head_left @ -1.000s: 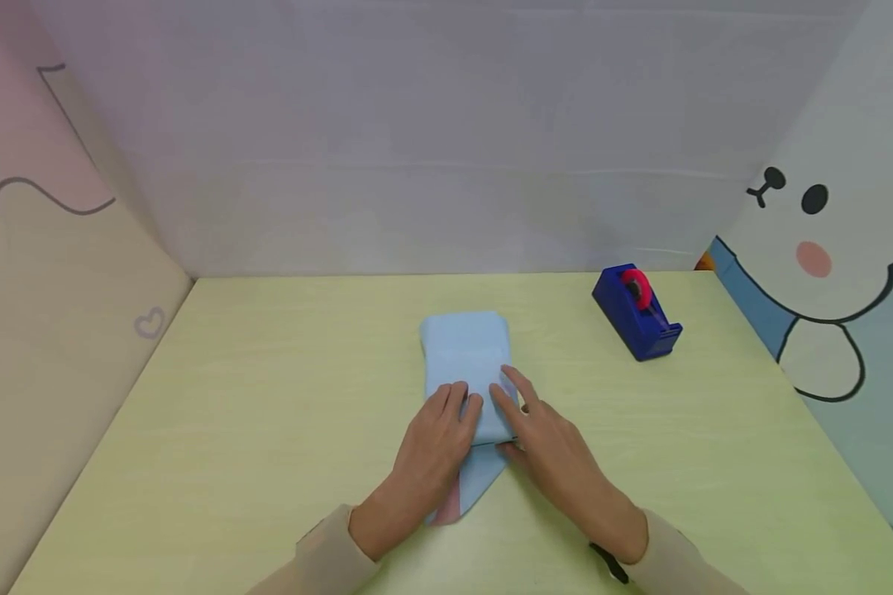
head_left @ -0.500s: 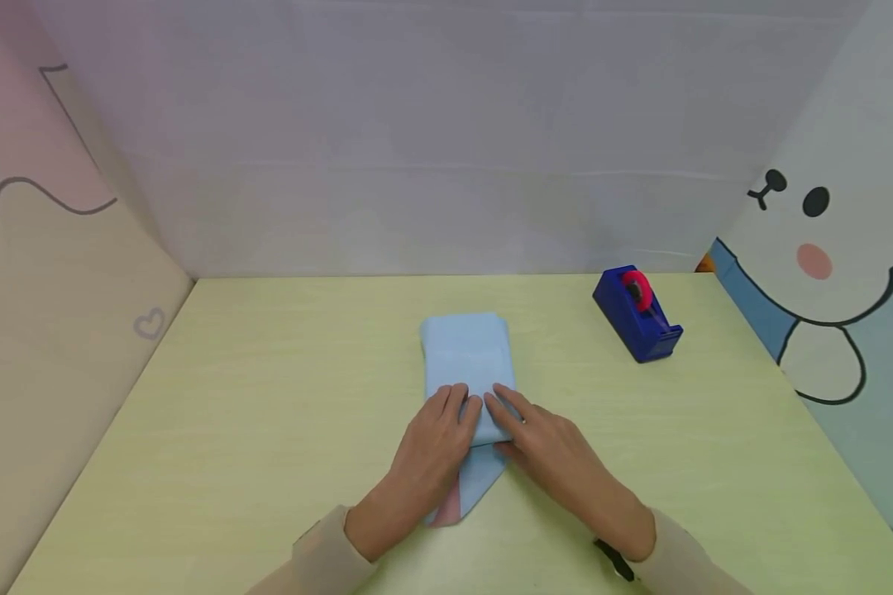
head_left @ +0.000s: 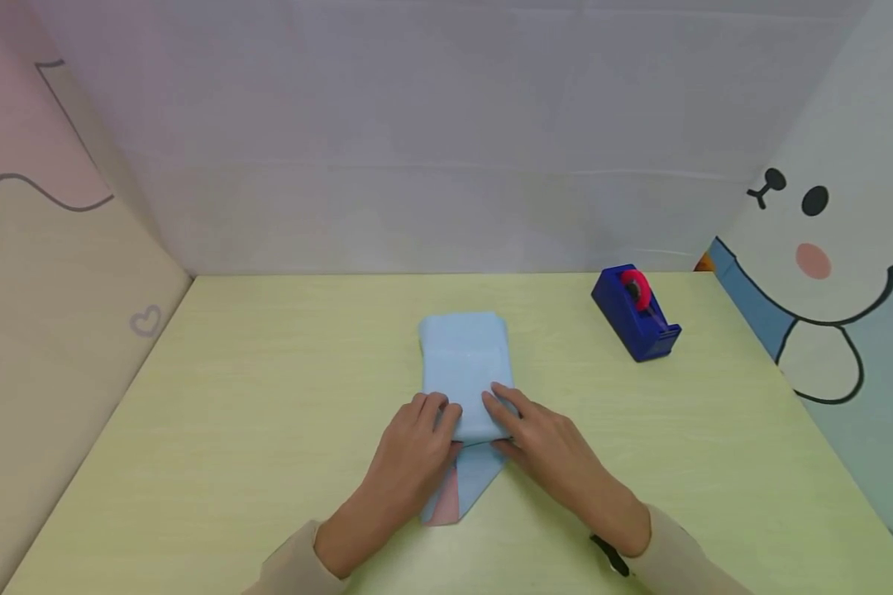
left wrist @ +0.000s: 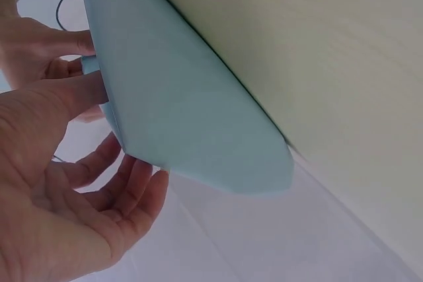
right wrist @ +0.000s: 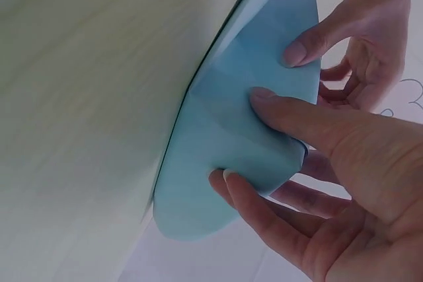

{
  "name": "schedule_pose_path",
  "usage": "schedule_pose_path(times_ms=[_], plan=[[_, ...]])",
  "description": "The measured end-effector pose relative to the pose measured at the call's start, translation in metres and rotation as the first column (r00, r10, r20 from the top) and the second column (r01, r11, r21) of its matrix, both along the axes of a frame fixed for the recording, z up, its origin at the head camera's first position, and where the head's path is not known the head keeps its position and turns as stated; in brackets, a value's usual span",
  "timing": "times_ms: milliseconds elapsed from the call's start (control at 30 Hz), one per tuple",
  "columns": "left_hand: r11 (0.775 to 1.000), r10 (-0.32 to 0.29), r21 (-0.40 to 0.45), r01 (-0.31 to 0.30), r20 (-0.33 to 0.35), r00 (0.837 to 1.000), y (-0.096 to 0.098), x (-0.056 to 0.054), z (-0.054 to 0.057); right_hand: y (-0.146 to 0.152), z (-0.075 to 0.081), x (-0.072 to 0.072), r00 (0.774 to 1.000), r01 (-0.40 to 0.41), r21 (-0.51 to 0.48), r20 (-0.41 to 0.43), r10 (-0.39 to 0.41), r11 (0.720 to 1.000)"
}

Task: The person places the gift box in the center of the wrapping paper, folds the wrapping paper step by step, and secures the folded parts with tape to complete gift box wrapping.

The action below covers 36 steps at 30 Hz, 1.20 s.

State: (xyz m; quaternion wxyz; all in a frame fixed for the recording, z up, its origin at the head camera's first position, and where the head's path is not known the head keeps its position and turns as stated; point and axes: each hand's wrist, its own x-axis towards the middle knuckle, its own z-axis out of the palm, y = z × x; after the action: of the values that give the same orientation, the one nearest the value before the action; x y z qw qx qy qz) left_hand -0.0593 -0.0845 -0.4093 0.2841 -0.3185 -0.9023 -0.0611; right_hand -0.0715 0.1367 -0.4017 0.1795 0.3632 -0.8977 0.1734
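A folded sheet of light blue paper (head_left: 467,351) lies lengthwise on the table, its upper layer turned over into a straight near fold. Below that fold a tapering flap with a pink strip (head_left: 445,501) points toward the person. My left hand (head_left: 414,450) pinches the left end of the fold, fingers on top and thumb at the edge. At the right end, my right hand (head_left: 546,446) pinches the same fold, its thumb (right wrist: 301,117) against the paper below and its fingers spread on top. Both wrist views show the blue paper (left wrist: 178,90) between thumb and fingers.
A blue tape dispenser (head_left: 635,314) with a pink-red roll stands at the back right of the pale yellow-green table (head_left: 268,372). A plain wall (head_left: 446,165) closes off the back, and cartoon-printed panels (head_left: 826,273) flank the sides.
My left hand has shifted left and slightly toward me along the fold, baring more of the pink strip. My right hand's fingers have drawn in a little on the paper.
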Motion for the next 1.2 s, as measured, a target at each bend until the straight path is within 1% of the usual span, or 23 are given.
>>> schedule_pose_path(times_ms=[133,200,300,367,433,500,567,633,700,767,900,1000,1133,1167,1200], plan=[[0.998,0.012,0.06,-0.012,0.01,1.0,-0.006,0.005,-0.001,-0.001,-0.001,0.0,1.0,0.006,-0.001,0.01,-0.006,1.0],[0.994,0.024,0.106,-0.027,0.035,0.999,-0.009,0.008,-0.001,-0.001,-0.002,0.001,1.0,0.01,0.001,0.016,-0.01,1.0],[0.981,0.069,0.174,-0.084,0.091,0.993,-0.012,0.014,-0.001,-0.001,-0.002,0.001,1.0,0.015,0.003,0.02,-0.015,1.0],[0.969,0.115,0.203,-0.142,0.142,0.983,-0.013,0.019,-0.001,-0.001,-0.002,0.001,1.0,0.017,0.005,0.022,-0.017,1.0],[0.956,0.165,0.212,-0.201,0.177,0.97,-0.013,0.023,0.0,-0.001,-0.002,0.001,1.0,0.017,0.003,0.022,-0.017,1.0],[0.947,0.205,0.209,-0.246,0.201,0.958,-0.014,0.025,0.0,-0.001,-0.002,0.001,1.0,0.018,0.003,0.025,-0.018,1.0],[0.943,0.226,0.198,-0.268,0.21,0.951,-0.015,0.028,0.001,-0.002,-0.002,0.001,0.999,0.022,0.003,0.03,-0.022,1.0],[0.946,0.237,0.174,-0.275,0.214,0.948,-0.017,0.031,0.0,-0.002,-0.002,0.001,0.999,0.026,0.006,0.032,-0.026,1.0],[0.951,0.236,0.145,-0.274,0.235,0.943,-0.018,0.033,0.0,-0.002,-0.003,0.001,0.999,0.029,0.006,0.033,-0.029,1.0],[0.955,0.231,0.118,-0.27,0.273,0.934,-0.018,0.035,0.0,-0.002,-0.003,0.001,0.999,0.03,0.006,0.03,-0.03,1.0],[0.959,0.213,0.096,-0.266,0.373,0.903,-0.018,0.038,0.001,-0.003,-0.003,0.001,0.999,0.033,0.004,0.019,-0.033,0.999],[0.961,0.175,0.12,-0.249,0.433,0.884,-0.017,0.039,0.003,-0.003,-0.002,0.002,0.999,0.038,0.013,0.002,-0.038,0.999],[0.956,0.104,0.187,-0.224,0.501,0.859,-0.013,0.037,0.004,-0.004,-0.002,0.002,0.999,0.046,0.028,-0.019,-0.045,0.999],[0.955,0.087,0.203,-0.218,0.51,0.856,-0.012,0.036,0.004,-0.004,-0.002,0.002,0.999,0.047,0.03,-0.022,-0.046,0.998],[0.953,0.074,0.216,-0.212,0.512,0.856,-0.01,0.035,0.004,-0.003,-0.002,0.002,0.999,0.046,0.028,-0.025,-0.045,0.999]])
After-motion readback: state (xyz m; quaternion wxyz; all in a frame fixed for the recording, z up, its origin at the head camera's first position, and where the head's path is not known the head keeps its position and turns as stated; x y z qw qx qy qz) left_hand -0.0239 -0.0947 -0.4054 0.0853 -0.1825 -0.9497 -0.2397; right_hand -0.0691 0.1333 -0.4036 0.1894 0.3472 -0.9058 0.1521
